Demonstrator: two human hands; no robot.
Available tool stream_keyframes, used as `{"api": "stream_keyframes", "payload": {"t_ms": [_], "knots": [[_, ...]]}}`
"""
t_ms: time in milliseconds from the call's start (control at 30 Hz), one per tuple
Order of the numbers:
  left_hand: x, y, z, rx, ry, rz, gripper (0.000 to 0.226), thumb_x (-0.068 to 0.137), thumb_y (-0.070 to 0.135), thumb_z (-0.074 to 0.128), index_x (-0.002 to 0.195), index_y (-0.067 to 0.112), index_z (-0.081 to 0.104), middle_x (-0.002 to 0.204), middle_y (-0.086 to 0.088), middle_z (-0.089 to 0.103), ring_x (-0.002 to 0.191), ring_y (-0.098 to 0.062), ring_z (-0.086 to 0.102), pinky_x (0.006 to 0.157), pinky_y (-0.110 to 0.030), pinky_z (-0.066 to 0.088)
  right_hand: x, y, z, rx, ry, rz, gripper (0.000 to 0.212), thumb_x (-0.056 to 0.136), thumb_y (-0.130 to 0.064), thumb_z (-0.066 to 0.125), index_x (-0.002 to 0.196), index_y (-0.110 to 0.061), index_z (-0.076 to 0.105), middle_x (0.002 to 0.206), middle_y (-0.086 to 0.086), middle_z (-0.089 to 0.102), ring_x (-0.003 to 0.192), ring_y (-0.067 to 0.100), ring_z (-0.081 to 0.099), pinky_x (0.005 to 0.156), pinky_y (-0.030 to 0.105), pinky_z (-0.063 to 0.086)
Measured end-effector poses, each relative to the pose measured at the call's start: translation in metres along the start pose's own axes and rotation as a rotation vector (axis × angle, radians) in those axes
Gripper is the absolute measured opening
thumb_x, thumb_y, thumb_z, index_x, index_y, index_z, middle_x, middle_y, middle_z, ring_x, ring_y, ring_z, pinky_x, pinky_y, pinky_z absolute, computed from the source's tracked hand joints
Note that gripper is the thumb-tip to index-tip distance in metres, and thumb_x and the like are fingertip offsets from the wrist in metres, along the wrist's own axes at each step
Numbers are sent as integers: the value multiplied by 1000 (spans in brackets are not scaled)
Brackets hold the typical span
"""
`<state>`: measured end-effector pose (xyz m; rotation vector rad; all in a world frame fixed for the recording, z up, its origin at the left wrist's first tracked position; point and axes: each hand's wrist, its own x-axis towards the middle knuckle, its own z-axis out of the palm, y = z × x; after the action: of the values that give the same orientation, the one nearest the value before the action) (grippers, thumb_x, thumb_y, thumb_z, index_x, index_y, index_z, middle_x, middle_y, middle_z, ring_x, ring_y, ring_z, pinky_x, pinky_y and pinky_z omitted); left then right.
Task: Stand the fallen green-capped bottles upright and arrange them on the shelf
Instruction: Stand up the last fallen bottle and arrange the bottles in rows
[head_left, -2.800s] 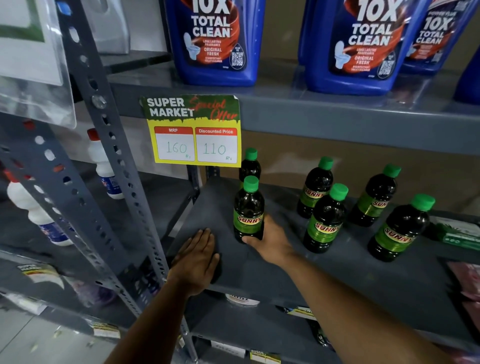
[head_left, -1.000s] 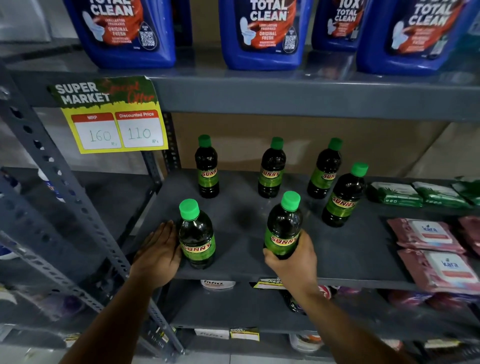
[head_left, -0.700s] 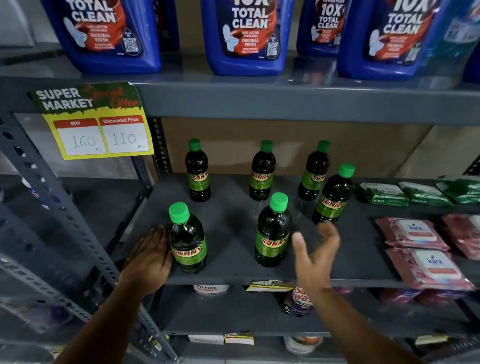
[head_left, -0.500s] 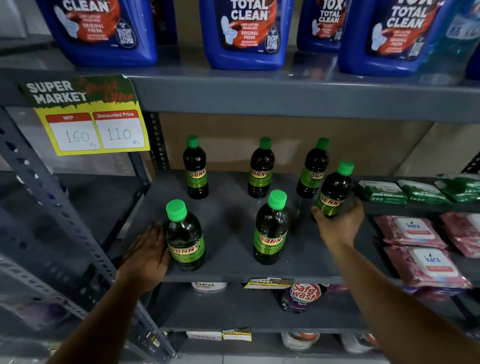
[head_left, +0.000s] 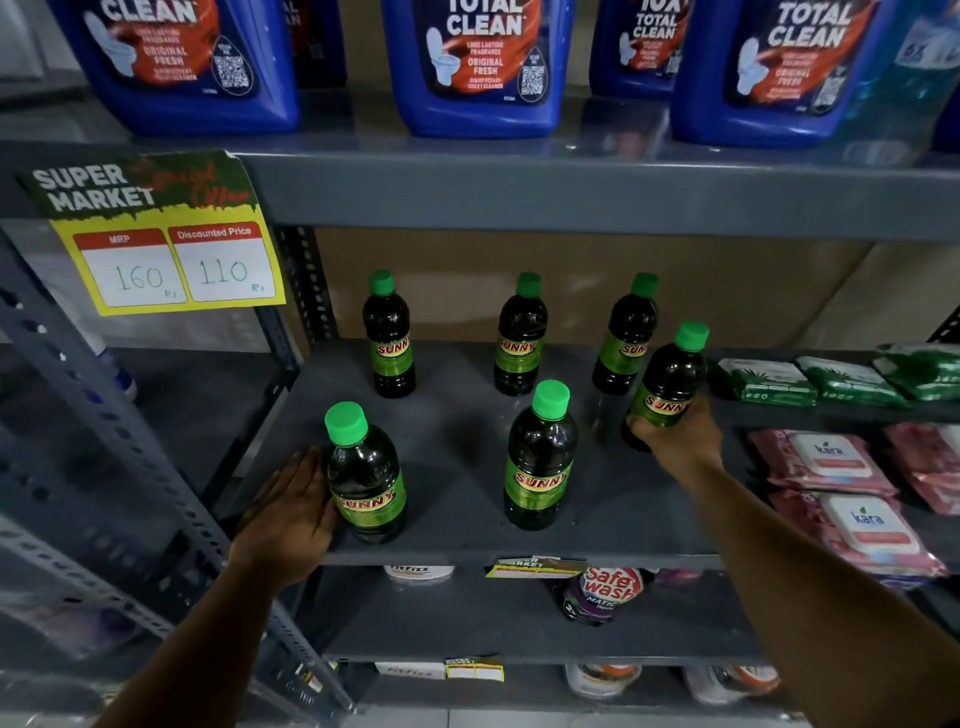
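The right hand (head_left: 675, 436) has its grip clamped on the base of the rightmost bottle (head_left: 667, 384), upright and leaning slightly, behind and right of the front pair on the shelf (head_left: 467, 551), while the left hand (head_left: 291, 504) lies flat, fingers open, against the front-left bottle (head_left: 366, 478)

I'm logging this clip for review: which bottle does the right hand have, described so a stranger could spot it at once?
Find the grey middle shelf under the blue cleaner jugs, where six green-capped bottles stand. The one you want is the rightmost bottle, beside the green packets. Only this one leans and has the right hand wrapped around its base.
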<state>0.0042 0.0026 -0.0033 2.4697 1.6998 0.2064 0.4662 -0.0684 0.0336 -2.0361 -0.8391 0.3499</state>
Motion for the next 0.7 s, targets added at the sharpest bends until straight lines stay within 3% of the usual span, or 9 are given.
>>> {"api": "stream_keyframes", "payload": {"t_ms": [133,233,367,500,700], "knots": [[0,1,0,19,-11,-1,86,79,57,0,152,17,20,162,-9,21,150,-23,17,122,-41,15,-11,3,-5,30,-9,-28,42,60,-32,81,94,-25,57,92,1,67,85,21,63,71,29,44],[-2,2,-1,35,-22,-2,86,79,56,1,151,15,25,161,-9,24,149,-24,19,122,-41,16,-24,7,-9,35,-34,-66,35,59,-30,79,87,-25,59,82,-6,67,75,12,62,60,22,41],[-3,4,-4,24,-9,19,86,80,53,3,143,8,40,154,-16,37,143,-32,32,120,-46,23,-42,14,-15,57,-40,-59,43,60,-29,80,97,-22,58,85,-5,67,77,9,61,60,21,39],[-2,5,-7,20,-58,0,76,84,49,7,148,14,29,158,-12,28,147,-26,23,122,-44,18,-62,21,-20,59,-31,-69,47,58,-32,79,96,-26,53,86,-10,65,78,5,60,62,23,40],[-2,7,-9,47,-89,-3,59,93,38,22,144,10,35,152,-17,35,141,-31,31,119,-44,23,-87,33,-27,41,-14,-87,52,57,-35,80,97,-32,49,85,-13,62,76,-1,57,58,16,39]]}}
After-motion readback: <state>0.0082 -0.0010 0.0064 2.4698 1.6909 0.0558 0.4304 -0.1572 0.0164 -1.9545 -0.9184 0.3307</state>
